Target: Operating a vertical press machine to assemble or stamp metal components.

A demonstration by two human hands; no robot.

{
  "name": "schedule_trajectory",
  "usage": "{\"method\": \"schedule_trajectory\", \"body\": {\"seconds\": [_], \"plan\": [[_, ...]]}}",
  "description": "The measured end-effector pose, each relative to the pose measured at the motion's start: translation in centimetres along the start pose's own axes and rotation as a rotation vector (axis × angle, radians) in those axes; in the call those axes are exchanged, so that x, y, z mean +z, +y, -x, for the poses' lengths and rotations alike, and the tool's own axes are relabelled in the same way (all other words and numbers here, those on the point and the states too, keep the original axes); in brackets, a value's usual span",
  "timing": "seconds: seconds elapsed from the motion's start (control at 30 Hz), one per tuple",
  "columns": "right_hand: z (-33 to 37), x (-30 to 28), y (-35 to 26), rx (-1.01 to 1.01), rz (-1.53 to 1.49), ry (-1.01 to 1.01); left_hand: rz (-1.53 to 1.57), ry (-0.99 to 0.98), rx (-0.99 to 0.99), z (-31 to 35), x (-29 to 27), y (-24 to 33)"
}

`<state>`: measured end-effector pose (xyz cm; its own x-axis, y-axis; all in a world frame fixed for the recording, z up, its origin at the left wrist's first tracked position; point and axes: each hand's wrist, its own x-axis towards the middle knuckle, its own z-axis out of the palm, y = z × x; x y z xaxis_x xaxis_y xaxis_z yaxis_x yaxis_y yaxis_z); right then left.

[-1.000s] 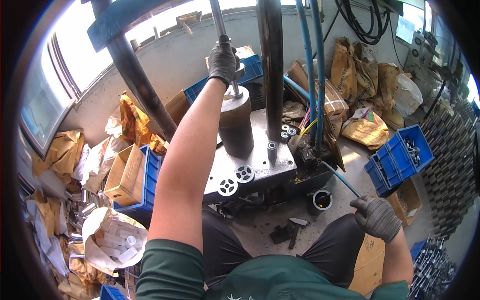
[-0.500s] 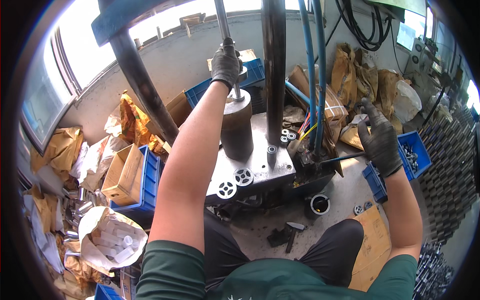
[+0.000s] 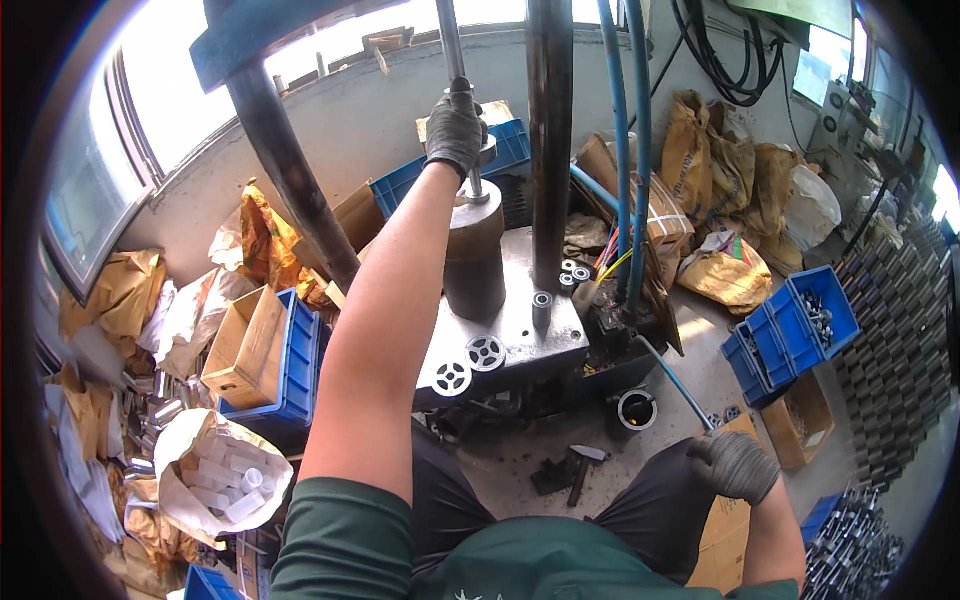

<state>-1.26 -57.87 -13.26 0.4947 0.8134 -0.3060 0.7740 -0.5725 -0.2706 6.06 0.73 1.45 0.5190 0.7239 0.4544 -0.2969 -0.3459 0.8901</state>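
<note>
My left hand (image 3: pixel 457 130), in a dark grey glove, is closed around a metal rod (image 3: pixel 449 40) that comes down from above. Below the fist, beside a metal ring (image 3: pixel 487 152), the rod's lower part meets the top of a thick dark cylinder (image 3: pixel 474 265). This cylinder stands upright on a metal press table (image 3: pixel 505 335). My gloved right hand (image 3: pixel 737 468) is low beside my right knee, fingers curled at the end of a thin lever (image 3: pixel 672 378). That lever slants down to the right from the machine's base. My palm hides its tip.
Two spoked discs (image 3: pixel 468 365) and a small sleeve (image 3: pixel 542 308) sit on the press table. A hammer (image 3: pixel 584 474) and a round pot (image 3: pixel 636 410) stand on the floor. Blue bins (image 3: pixel 795 325) are right; a bag of white tubes (image 3: pixel 225 475) is left. Dark columns (image 3: pixel 550 140) flank the cylinder.
My right hand has come down toward my knee, from spread fingers to curled ones. The lever has swung from nearly level to slanting downward. My left hand keeps its hold on the rod.
</note>
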Motion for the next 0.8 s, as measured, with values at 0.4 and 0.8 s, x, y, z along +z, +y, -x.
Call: {"method": "schedule_trajectory", "body": {"seconds": [0.4, 0.8], "plan": [[-0.8, -2.8, -0.5, -0.079, 0.076, 0.046, 0.053, 0.021, 0.01, 0.1, 0.1, -0.4], [-0.7, -2.3, -0.2, -0.11, -0.013, 0.202, -0.077, 0.02, -0.018, 0.2, -0.2, -0.4]]}}
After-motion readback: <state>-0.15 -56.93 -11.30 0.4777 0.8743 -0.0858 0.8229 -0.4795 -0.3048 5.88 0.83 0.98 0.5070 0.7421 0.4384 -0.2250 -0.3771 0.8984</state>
